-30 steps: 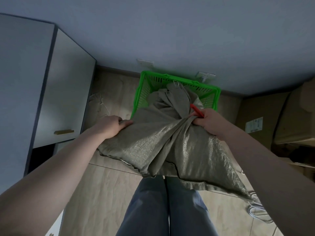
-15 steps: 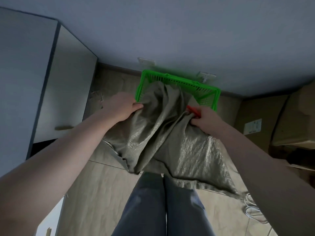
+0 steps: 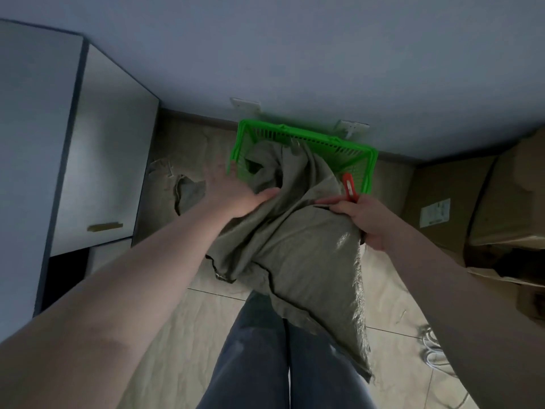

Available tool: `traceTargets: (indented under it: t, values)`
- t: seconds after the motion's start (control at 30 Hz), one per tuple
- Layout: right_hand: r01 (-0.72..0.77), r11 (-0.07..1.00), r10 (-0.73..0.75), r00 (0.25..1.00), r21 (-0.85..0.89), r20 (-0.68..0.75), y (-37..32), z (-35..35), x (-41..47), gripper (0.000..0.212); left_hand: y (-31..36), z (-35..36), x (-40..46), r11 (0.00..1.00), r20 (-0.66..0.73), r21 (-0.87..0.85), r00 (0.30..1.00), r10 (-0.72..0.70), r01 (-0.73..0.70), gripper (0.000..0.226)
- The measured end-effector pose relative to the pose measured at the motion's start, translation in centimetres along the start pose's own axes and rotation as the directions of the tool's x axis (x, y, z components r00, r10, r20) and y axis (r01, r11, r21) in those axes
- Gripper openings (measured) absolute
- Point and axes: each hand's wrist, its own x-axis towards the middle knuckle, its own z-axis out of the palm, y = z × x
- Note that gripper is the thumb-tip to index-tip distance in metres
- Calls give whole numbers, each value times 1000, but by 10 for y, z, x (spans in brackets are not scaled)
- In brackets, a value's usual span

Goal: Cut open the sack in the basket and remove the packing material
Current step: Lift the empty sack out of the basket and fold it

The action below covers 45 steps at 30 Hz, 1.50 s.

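Observation:
A grey woven sack point(image 3: 298, 246) hangs out of the green plastic basket point(image 3: 348, 144) on the floor and drapes toward my legs. My left hand point(image 3: 236, 193) reaches to the sack's left fold beside the basket's left rim, fingers spread and blurred, thumb against the cloth. My right hand point(image 3: 365, 219) grips the sack's right side. It also holds a red utility knife point(image 3: 349, 185) that sticks up toward the basket. A dark gap shows inside the basket at the left; what lies in it is hidden.
A torn grey scrap point(image 3: 188, 193) lies on the floor left of the basket. A white cabinet point(image 3: 100, 172) stands at the left. Cardboard boxes point(image 3: 460, 208) are stacked at the right. White cable point(image 3: 433, 352) lies at the lower right. My legs are below the sack.
My left hand let go of its fistful of sack and moved up and right, fingers now spread near the basket's left rim. The sack slid right and hangs lower. My right hand keeps its grip.

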Motion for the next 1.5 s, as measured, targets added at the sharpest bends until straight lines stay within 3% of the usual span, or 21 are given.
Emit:
traceTargets:
  t: [0.07,0.2,0.27,0.4,0.5,0.57,0.63,0.7,0.77,0.83,0.87,0.93,0.97,1.03,1.1,1.17,1.27,1.3,1.37,1.43,1.5]
  values:
    - [-2,1000,1,1000,24,20,2,-2,2,19,18,8,7,977,-15,-171,992,128,-129,92]
    - [85,996,-84,990,4,-111,2,10,10,27,45,21,6,699,-161,-637,942,294,-326,28]
    - [78,981,-115,972,-180,-206,-1,17,10,32,46,19,-4,581,-192,-734,928,319,-351,33]
    - [-35,937,-63,962,-348,-267,-1,21,10,54,28,17,-33,602,-28,-676,832,554,-424,42]
    - [-45,850,-63,981,-524,-186,-1,21,8,40,12,16,-54,468,132,-830,708,693,-303,40]
    - [-15,839,-68,989,-544,-134,-3,24,8,28,7,16,-60,444,192,-865,662,725,-236,40]
    - [-4,861,-64,991,-509,-115,-7,27,6,25,8,11,-60,445,183,-871,701,689,-210,34]
    - [-15,922,-27,994,-386,-103,-12,26,3,23,10,5,-52,379,77,-906,809,583,-187,24]
    - [-15,965,5,999,-262,-37,-17,28,-3,19,11,8,-23,293,-76,-942,956,284,-163,21]
    - [6,954,15,998,-300,68,-18,35,-11,20,13,9,6,315,-143,-941,989,-38,-124,22]
    - [25,940,20,991,-341,129,-18,40,-16,21,16,7,14,298,-115,-951,987,-108,-78,31]
    - [73,938,20,964,-338,263,-16,49,-26,18,24,10,31,98,84,-990,988,-126,96,47]
    - [88,954,7,949,-288,315,-14,50,-28,15,27,12,37,-10,196,-981,974,-117,196,54]
    - [43,988,13,932,-146,362,-11,47,-33,11,30,14,40,-104,333,-940,941,-56,326,69]
    - [-35,999,38,914,-15,405,-7,41,-35,30,34,19,38,-1,403,-915,914,50,404,94]
    - [-60,995,26,917,73,399,-1,34,-33,38,37,20,28,134,417,-907,894,160,399,96]
    - [-92,982,24,930,168,366,1,26,-32,4,40,35,24,138,459,-888,863,212,439,90]
    - [-95,978,27,940,186,340,3,23,-29,17,41,41,24,177,448,-892,865,225,416,79]
    - [-119,975,62,957,190,283,4,18,-28,22,43,48,21,445,380,-855,906,187,267,39]
    - [-125,972,77,970,197,232,2,13,-28,8,41,52,21,655,322,-745,928,186,127,37]
    - [-139,965,103,981,220,167,1,4,-28,16,34,50,16,655,277,-754,931,239,56,51]
